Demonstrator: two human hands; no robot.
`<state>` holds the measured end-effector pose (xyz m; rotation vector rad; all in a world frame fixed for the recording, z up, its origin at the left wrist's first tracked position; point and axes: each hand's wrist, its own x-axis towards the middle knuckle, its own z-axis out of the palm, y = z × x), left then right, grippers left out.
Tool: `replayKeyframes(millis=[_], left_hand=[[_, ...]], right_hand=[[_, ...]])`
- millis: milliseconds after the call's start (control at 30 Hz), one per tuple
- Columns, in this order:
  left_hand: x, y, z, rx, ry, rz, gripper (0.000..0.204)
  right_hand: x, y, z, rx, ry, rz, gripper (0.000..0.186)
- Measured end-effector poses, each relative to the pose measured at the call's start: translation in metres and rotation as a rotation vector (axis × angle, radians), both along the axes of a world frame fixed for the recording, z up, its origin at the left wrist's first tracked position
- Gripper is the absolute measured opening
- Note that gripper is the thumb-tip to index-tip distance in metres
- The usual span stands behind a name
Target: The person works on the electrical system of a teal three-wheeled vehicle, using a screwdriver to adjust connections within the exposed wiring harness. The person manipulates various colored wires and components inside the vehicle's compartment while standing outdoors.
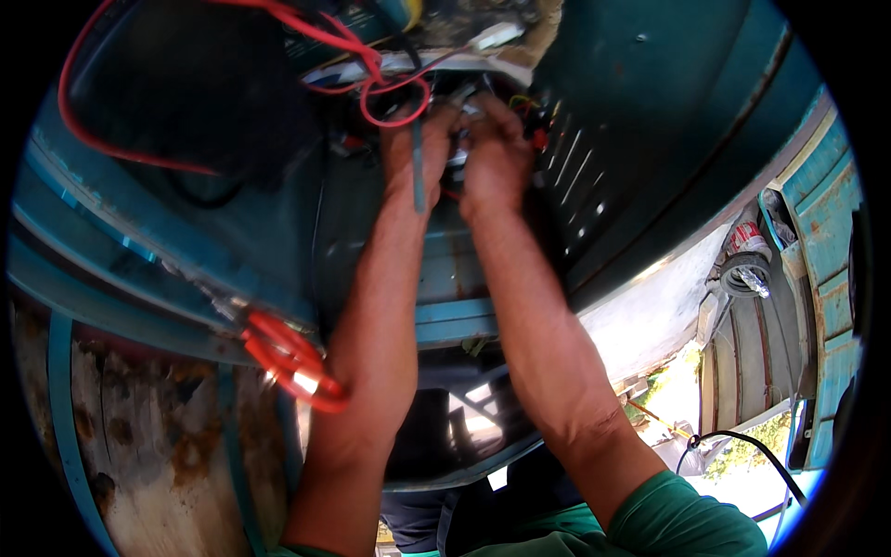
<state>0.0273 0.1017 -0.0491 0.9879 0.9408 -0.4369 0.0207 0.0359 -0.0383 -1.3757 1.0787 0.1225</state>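
Both arms reach forward into a dark teal metal enclosure. My left hand (408, 153) and my right hand (498, 158) meet at its far end. Their fingers are bent inward, closed around small pale or metallic parts (461, 148) that are blurred and mostly covered by the fingers. A loop of red cable (404, 121) hangs in front of my left hand, along with a narrow grey strip (418, 167). Thin wires, with yellow and red among them, show just right of my right hand.
Red-handled pliers (290, 357) rest on the teal ledge beside my left forearm. A black bulky object (186, 93) fills the upper left, with red cable across it. Slotted teal sheet metal (668, 121) stands on the right. A white connector (497, 35) lies at the top.
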Motion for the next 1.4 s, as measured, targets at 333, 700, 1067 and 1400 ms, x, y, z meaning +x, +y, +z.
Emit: replayKeyframes(millis=[333,700,1067,1400], left_hand=[[0.003,-0.001,0.003,-0.071,0.04,-0.002,0.008],[-0.001,0.001,-0.002,-0.18,0.055,0.044,0.003],[0.002,-0.003,0.004,-0.177,0.074,0.091,0.004],[0.001,0.0,0.005,-0.037,0.038,0.008,0.014]], right_hand=[[-0.008,-0.001,0.002,-0.089,-0.056,0.093,0.024],[-0.007,-0.005,0.011,-0.161,0.076,0.227,0.024],[-0.009,-0.006,0.004,0.113,0.061,0.012,0.023],[-0.002,-0.001,0.003,0.104,0.043,-0.013,0.026]])
